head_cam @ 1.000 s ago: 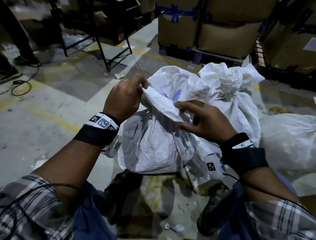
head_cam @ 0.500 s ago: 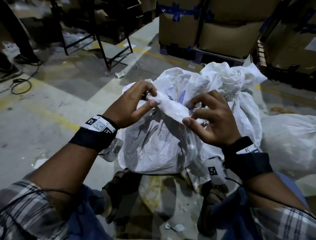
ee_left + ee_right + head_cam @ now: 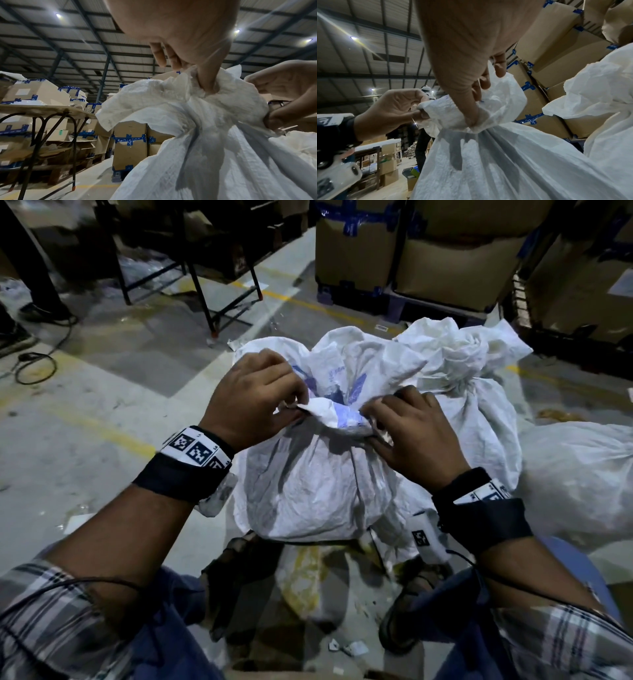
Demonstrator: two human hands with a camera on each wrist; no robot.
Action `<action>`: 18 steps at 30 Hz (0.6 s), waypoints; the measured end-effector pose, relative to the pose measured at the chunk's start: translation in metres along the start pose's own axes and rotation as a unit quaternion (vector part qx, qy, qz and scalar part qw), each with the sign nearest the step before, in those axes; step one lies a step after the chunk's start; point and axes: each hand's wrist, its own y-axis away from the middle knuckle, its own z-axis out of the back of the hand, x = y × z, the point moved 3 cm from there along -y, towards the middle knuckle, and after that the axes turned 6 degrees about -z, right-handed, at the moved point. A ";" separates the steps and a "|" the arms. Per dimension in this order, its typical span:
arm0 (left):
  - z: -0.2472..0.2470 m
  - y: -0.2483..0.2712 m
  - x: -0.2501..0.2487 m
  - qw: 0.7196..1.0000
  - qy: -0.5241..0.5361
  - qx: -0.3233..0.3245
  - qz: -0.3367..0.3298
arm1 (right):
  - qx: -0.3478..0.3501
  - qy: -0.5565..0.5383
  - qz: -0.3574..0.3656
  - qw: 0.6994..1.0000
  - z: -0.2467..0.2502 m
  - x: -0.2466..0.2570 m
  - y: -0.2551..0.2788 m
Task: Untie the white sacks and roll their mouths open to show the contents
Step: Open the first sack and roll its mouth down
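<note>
Sack (image 3: 308, 491) neck between hands | left hand (image 3: 253, 402) pinching flap | right hand (image 3: 414, 433) clutching neck

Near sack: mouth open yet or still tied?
Still tied: near sack neck bunched tight; left hand and right hand pinch the knot.

The near sack (image 3: 308, 487) is white woven plastic cloth, crinkled and faintly shiny, thin enough to let light through in the wrist views, with blue print near its mouth. The tied sack (image 3: 476, 392) behind it has the same creased weave. The floor (image 3: 102, 392) is matt grey concrete, scuffed and stained, with worn yellow paint lines. The boxes (image 3: 445, 261) are dull brown cardboard bound with glossy blue tape. The wrist bands (image 3: 178, 474) look like soft black cloth.
</note>
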 end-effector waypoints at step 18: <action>-0.006 0.000 -0.018 0.994 -0.008 0.082 0.068 | -0.179 -0.001 -0.061 0.982 0.008 0.027 -0.007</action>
